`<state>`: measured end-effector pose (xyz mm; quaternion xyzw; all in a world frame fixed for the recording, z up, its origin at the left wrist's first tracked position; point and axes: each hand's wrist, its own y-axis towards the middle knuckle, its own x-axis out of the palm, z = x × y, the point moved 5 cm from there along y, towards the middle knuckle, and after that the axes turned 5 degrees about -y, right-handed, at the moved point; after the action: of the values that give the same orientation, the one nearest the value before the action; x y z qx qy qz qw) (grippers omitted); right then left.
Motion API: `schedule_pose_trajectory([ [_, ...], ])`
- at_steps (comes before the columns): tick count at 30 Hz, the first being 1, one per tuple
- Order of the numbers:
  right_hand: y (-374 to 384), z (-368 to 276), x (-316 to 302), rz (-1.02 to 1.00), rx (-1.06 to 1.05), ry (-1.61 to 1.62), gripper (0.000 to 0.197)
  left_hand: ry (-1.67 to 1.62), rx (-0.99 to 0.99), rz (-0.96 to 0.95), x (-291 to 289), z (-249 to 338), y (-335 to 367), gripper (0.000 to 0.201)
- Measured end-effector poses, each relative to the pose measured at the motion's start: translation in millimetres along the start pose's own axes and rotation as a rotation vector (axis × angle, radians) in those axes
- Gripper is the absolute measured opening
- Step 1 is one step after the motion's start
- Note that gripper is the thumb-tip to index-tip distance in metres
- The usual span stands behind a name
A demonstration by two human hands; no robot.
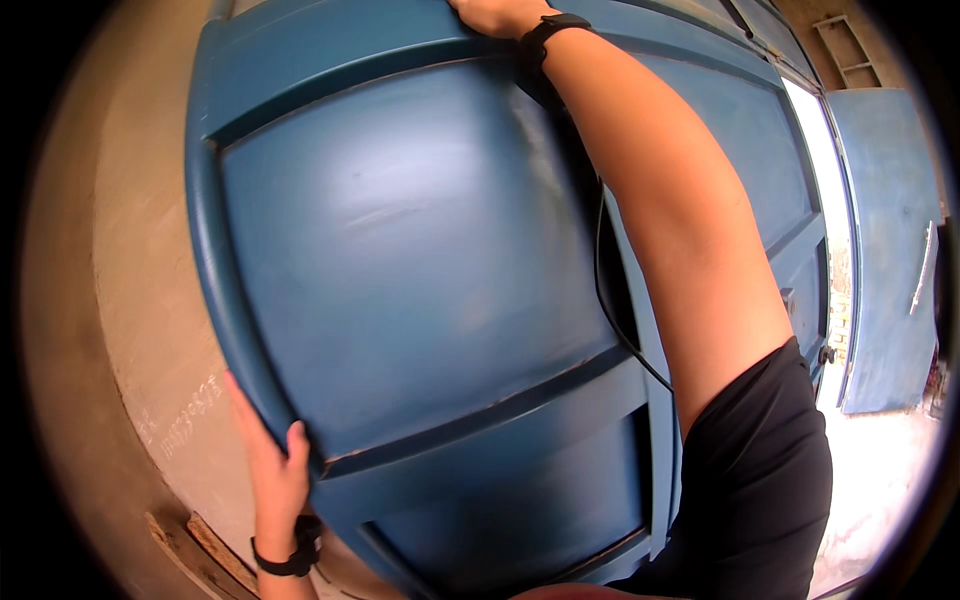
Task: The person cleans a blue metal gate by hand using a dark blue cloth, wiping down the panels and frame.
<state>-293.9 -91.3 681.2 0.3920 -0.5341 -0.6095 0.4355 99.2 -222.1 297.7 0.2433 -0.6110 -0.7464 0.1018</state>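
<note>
A large blue panelled door (400, 260) fills the middle of the view, its rounded left edge close to the wall. At the lower left, my left hand (270, 460) grips that edge, thumb on the front side and fingers along the outer side. My right arm reaches up across the door. At the top border, my right hand (505, 15) touches the upper rail, its fingers mostly cut off by the frame. Each wrist wears a black band. A thin black cable (605, 290) hangs beside my right arm.
Beige wall (150, 300) with faint scrawled marks runs along the left. Wooden strips (220, 550) lie at the lower left. Another blue panelled door (740, 140) stands behind my arm. Beyond a bright gap, a flat blue panel (885, 260) stands at the right.
</note>
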Motion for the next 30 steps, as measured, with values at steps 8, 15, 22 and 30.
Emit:
schedule_pose_trajectory([
  [8,3.8,73.6,0.7,-0.112,-0.069,0.065,0.063,0.128,-0.024,0.033,-28.0,-38.0,-12.7,0.079],
  [15,4.9,175.1,31.9,0.105,-0.298,-0.338,0.060,0.196,-0.013,0.094,-25.9,-63.2,-8.2,0.081],
  [22,-46.6,175.5,23.4,0.098,-0.046,0.010,0.059,0.388,0.108,0.371,-8.2,21.7,6.7,0.066],
  [30,-65.3,232.9,10.8,0.158,-0.099,0.013,0.058,0.170,0.243,-0.036,109.4,253.0,-3.2,0.056],
])
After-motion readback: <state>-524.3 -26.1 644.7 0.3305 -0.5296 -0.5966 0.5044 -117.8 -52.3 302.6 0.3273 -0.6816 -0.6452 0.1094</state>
